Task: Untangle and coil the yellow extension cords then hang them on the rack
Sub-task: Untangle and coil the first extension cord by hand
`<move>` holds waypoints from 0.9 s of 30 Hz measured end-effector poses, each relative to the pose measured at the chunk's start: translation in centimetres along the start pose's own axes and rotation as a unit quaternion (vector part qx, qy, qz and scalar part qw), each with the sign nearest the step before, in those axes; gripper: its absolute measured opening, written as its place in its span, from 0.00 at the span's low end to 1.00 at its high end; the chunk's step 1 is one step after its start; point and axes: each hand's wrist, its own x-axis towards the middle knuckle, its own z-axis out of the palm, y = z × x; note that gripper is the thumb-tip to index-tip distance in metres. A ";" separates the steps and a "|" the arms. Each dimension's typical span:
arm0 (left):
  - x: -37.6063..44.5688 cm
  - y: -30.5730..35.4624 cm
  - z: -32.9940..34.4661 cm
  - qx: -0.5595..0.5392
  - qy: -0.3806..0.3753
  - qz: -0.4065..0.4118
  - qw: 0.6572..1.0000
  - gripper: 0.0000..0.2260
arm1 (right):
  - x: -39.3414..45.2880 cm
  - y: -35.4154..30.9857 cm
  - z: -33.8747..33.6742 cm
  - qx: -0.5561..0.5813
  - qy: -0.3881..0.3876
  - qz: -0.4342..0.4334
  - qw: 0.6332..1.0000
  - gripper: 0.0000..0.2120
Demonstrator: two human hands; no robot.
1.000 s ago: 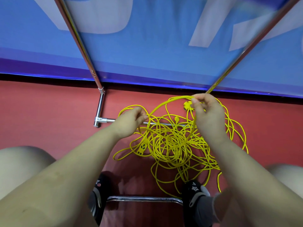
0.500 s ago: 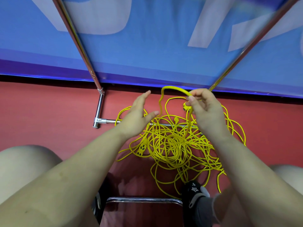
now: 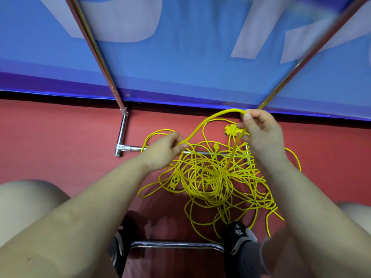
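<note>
Yellow cord is arched across centre frame, pinched by the left hand lower left and the right hand upper right; the tangle lies below.

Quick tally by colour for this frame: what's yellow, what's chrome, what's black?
Yellow: 3 - cord tangle, outlet strip, multi-way plug
Chrome: 3 - two slanted rack poles, floor bar
Black: 1 - shoe
Total: 7
</note>
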 end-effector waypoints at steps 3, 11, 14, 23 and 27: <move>0.2 0.5 -0.3 -0.051 0.052 0.032 0.997 0.03 | 0.8 0.9 -0.5 -0.054 0.067 -0.008 0.996 0.08; -0.4 3.1 -0.1 -0.071 0.034 0.116 0.990 0.03 | -1.9 1.4 1.8 -0.203 -0.210 -0.111 0.950 0.16; -0.5 3.6 -0.3 -0.078 0.021 0.121 0.989 0.03 | -2.1 1.5 2.0 -0.224 -0.239 -0.114 0.938 0.10; -0.3 0.3 -0.9 -0.003 -0.034 -0.033 0.999 0.16 | -0.7 0.8 0.7 -0.216 -0.085 -0.124 0.965 0.06; -0.2 0.3 -1.4 0.035 0.006 -0.012 0.999 0.12 | -0.1 1.3 -0.3 -0.260 -0.007 -0.105 0.960 0.07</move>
